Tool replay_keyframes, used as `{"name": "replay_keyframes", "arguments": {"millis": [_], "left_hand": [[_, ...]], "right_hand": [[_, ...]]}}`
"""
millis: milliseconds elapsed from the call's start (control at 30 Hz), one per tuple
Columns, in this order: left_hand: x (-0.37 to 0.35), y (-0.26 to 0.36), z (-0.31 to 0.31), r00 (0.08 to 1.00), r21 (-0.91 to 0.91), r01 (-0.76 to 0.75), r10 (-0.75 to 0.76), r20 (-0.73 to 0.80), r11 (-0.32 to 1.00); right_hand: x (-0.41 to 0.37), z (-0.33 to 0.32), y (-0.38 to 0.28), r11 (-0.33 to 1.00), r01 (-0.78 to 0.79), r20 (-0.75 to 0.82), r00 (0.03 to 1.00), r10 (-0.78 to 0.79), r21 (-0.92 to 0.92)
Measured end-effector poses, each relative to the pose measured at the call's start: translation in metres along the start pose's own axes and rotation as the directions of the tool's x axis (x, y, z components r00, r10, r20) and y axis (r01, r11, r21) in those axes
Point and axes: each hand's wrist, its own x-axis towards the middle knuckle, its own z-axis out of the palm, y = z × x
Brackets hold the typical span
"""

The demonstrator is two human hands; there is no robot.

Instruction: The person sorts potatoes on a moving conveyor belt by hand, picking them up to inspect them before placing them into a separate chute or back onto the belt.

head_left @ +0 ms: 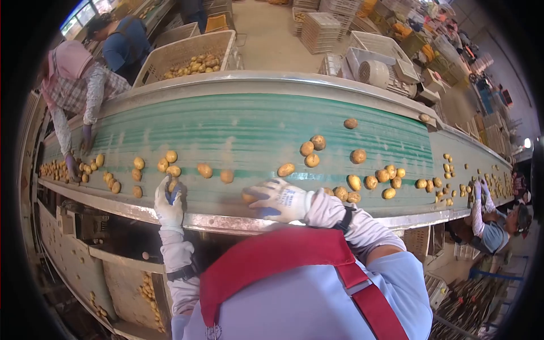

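Observation:
Potatoes [204, 170] lie scattered along a green conveyor belt [226, 122] that runs across the view. My left hand [169, 199], in a white and blue glove, is at the belt's near edge with its fingers curled around a potato, just below a small group of potatoes. My right hand [277, 199], gloved the same way, reaches over the belt from the right. Its fingers point left and rest on a potato [249, 196] that is partly covered by them. More potatoes [340, 193] sit beside the right wrist.
A metal rim [226, 222] borders the belt's near side. Co-workers stand at far left [85, 79] and far right [493, 229], hands over the belt. Beyond it are a crate [226, 48] of potatoes, a motor [375, 73] and stacked crates [320, 33].

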Motion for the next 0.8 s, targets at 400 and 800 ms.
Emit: {"name": "replay_keyframes", "arguments": {"millis": [400, 800], "left_hand": [[0.048, -0.088, -0.035, 0.986, -0.294, 0.167, -0.155, 0.063, 0.941], [0.061, 0.042, 0.031, 0.600, -0.488, 0.798, 0.379, 0.705, -0.353]], "right_hand": [[0.000, 0.002, -0.045, 0.844, -0.488, -0.084, 0.853, 0.515, 0.224], [0.036, -0.007, -0.026, 0.929, -0.280, -0.238, 0.911, 0.337, 0.243]]}}
